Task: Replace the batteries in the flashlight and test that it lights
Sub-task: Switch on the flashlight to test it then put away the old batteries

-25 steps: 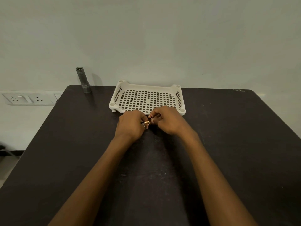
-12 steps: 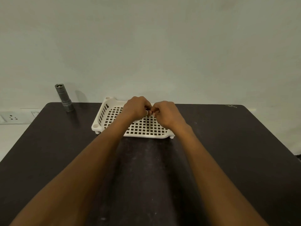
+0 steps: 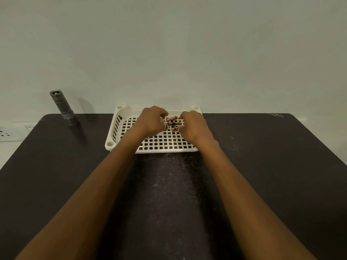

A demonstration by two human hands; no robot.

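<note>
Two bare hands reach forward over a white perforated plastic tray (image 3: 120,126) that sits at the far middle of a dark worktop (image 3: 262,175). Between the hands, in the far half of the tray, lie three small cylindrical batteries (image 3: 172,124), copper-coloured with dark bands. Each has its long axis running left to right, and they are stacked in a row from far to near, close together.

The left hand (image 3: 153,121) is at the left ends of the batteries and the right hand (image 3: 193,126) at the right ends, about equally near. The fingers of both hands curl downward toward the batteries. Whether any fingertip is pinching a battery or only touching it cannot be told, since the knuckles hide the tips.

One grey metal flashlight (image 3: 62,107) stands on end at the far left corner of the worktop, well apart from the tray and closer to the left hand.

Count: three batteries, one tray, one flashlight, two hands. The batteries probably still have to be carried leftward to the flashlight.
</note>
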